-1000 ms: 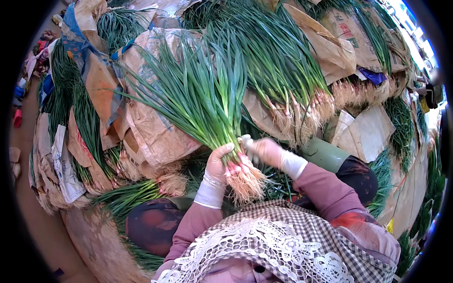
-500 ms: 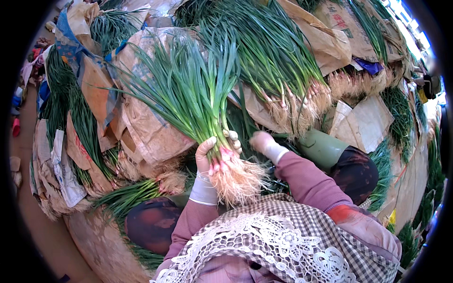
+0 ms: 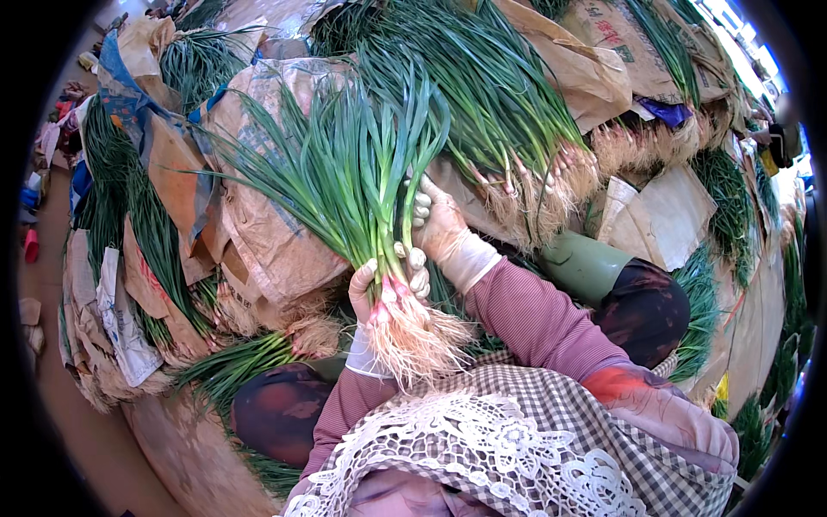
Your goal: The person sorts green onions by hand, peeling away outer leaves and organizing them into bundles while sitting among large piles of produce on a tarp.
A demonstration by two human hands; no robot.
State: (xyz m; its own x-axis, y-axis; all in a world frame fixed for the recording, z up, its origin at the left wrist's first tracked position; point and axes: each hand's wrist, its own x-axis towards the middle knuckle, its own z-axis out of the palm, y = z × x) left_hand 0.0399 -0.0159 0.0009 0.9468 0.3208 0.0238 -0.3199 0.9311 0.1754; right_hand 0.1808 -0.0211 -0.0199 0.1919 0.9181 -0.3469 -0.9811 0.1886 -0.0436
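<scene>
My left hand (image 3: 360, 291), in a pale thin glove, wraps round the lower stems of a bunch of green garlic (image 3: 357, 202). Its fingertips show on the far side of the stems. Pinkish bulb ends and a tuft of pale roots hang below the grip, over my lap, while the long leaves fan out up and left. My right hand (image 3: 441, 226), also gloved, is closed on the stems at the right edge of the bunch, higher than my left. Its thumb points up along a stem, and its curled fingers lie partly behind the leaves.
A large heap of green garlic (image 3: 508, 112) lies ahead, roots toward me. Brown paper sacks (image 3: 276, 189) cover more bundles at the left. A small bundle (image 3: 245, 353) rests by my left knee. A green boot (image 3: 584, 267) and a folded paper sheet (image 3: 659, 215) are at the right.
My right hand has moved up and left from beside the bunch and now grips its right-hand stems. My left hand with the bunch has shifted slightly left and down.
</scene>
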